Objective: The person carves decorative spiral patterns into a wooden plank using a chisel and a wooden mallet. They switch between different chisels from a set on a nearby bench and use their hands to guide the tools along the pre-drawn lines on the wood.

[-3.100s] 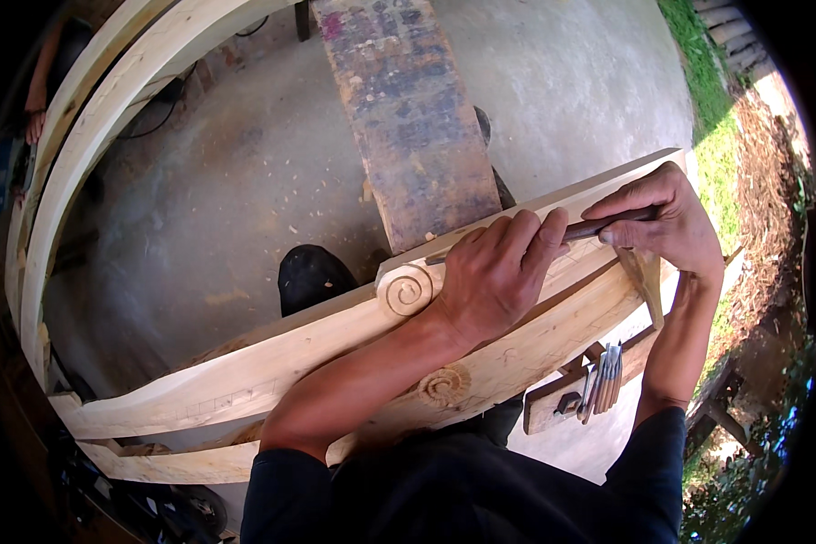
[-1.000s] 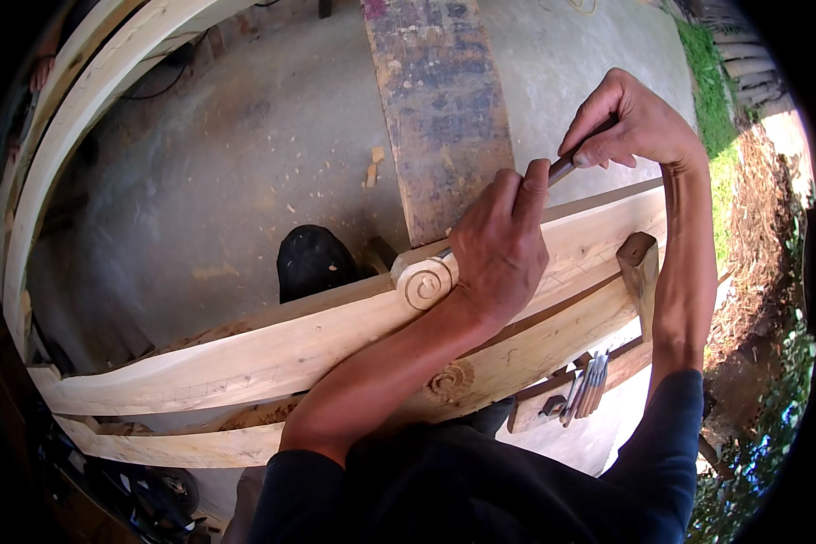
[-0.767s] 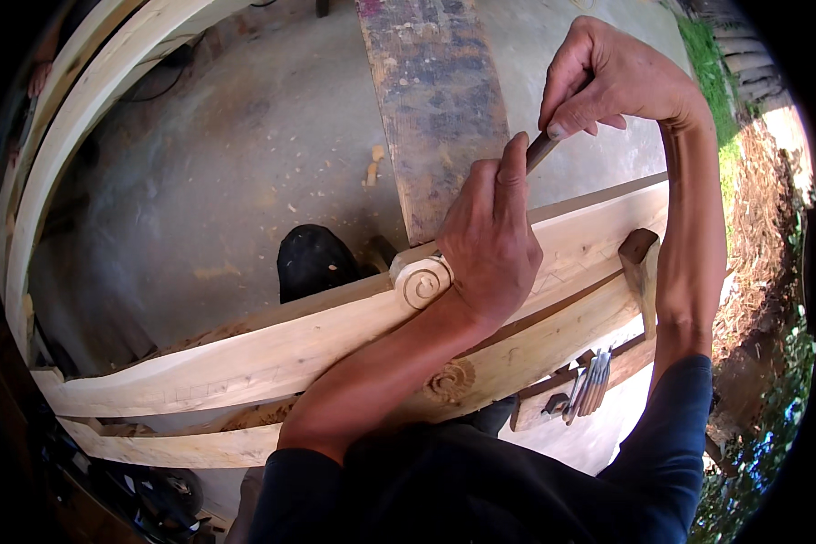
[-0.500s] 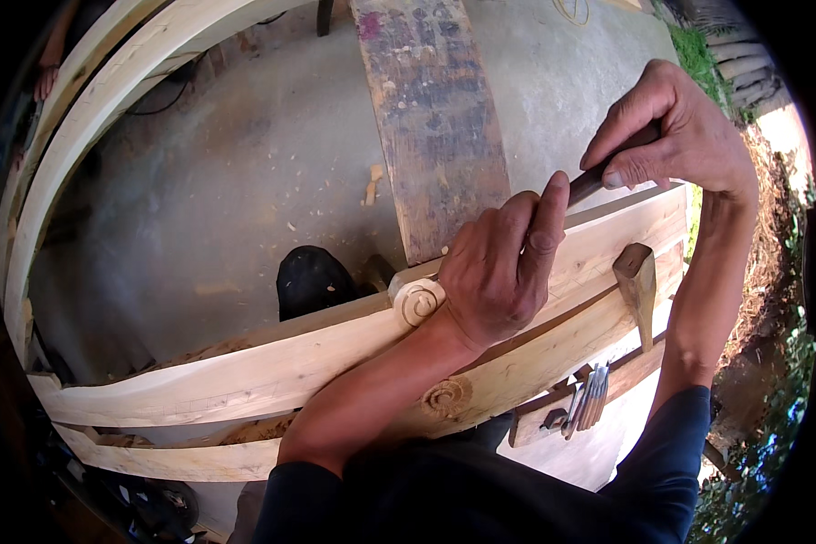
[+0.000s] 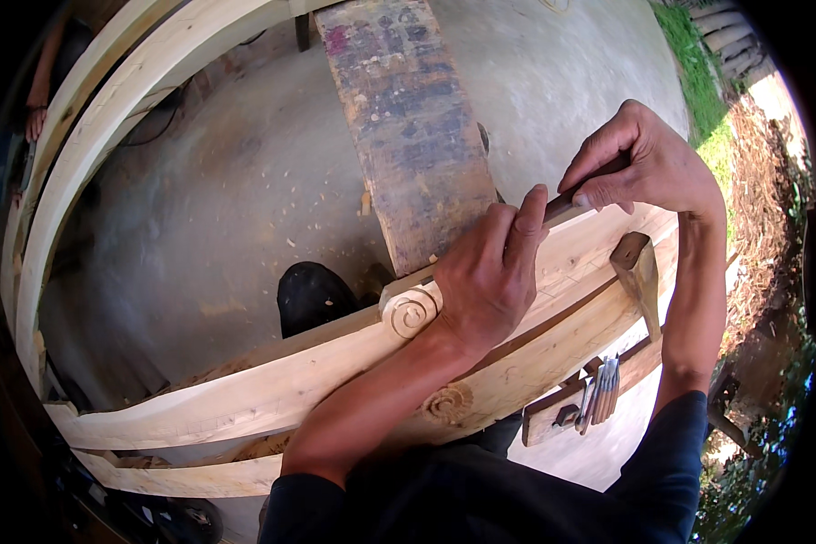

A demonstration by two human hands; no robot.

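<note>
My left hand (image 5: pixel 490 281) rests on the near wooden beam (image 5: pixel 245 381), its fingers wrapped round the lower part of a dark carving chisel (image 5: pixel 560 205). My right hand (image 5: pixel 639 163) pinches the upper end of the same tool between thumb and fingers, farther out to the right. The chisel slants down to the left; its cutting tip is hidden behind my left hand. Just left of that hand, a carved spiral (image 5: pixel 410 312) stands out on the beam's edge. Another carved spiral (image 5: pixel 447 402) shows on the lower beam beneath my left forearm.
A wooden mallet (image 5: pixel 642 281) stands on the beams at right. Several slim carving tools (image 5: pixel 601 390) lie by a wooden block below it. A stained plank (image 5: pixel 417 136) runs away from the beam over a floor with wood chips. Another person's hand (image 5: pixel 35 121) is at far left.
The view has shifted slightly. My right hand has come down a little, so the chisel lies at a lower slant. Both hands keep their hold.
</note>
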